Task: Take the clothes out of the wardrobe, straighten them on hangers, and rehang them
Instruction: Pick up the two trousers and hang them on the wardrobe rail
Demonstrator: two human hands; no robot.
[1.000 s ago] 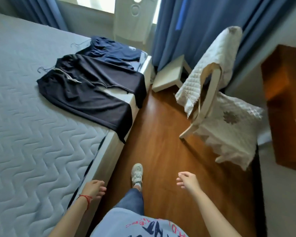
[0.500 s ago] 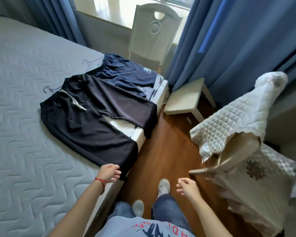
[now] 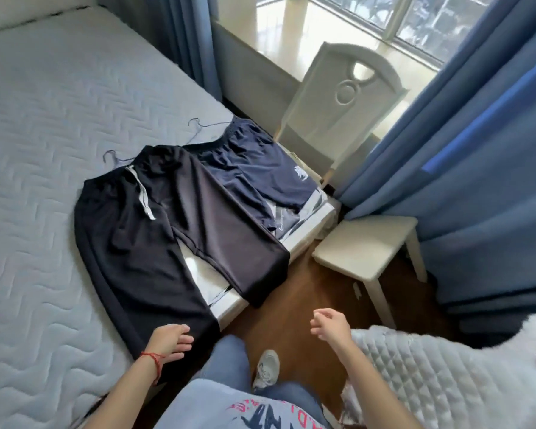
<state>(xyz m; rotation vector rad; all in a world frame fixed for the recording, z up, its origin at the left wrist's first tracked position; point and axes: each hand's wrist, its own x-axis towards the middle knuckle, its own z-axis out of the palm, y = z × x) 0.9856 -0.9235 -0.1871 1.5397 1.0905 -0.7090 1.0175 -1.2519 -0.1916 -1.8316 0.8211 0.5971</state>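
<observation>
Both hands (image 3: 251, 337) near black trousers (image 3: 155, 239).

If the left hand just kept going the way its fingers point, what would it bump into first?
The left hand is already over the hem of the black trousers on the bed, so that near trouser leg comes first. Whether the fingers are touching the cloth yet is unclear from this view.

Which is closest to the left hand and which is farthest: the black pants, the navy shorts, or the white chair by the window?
1. Black pants: on the bed, their cuff right under the left hand.
2. Navy shorts: farther up the bed, beyond the pants, near the bed's corner.
3. White chair: past the bed, by the window, farthest away.
</observation>
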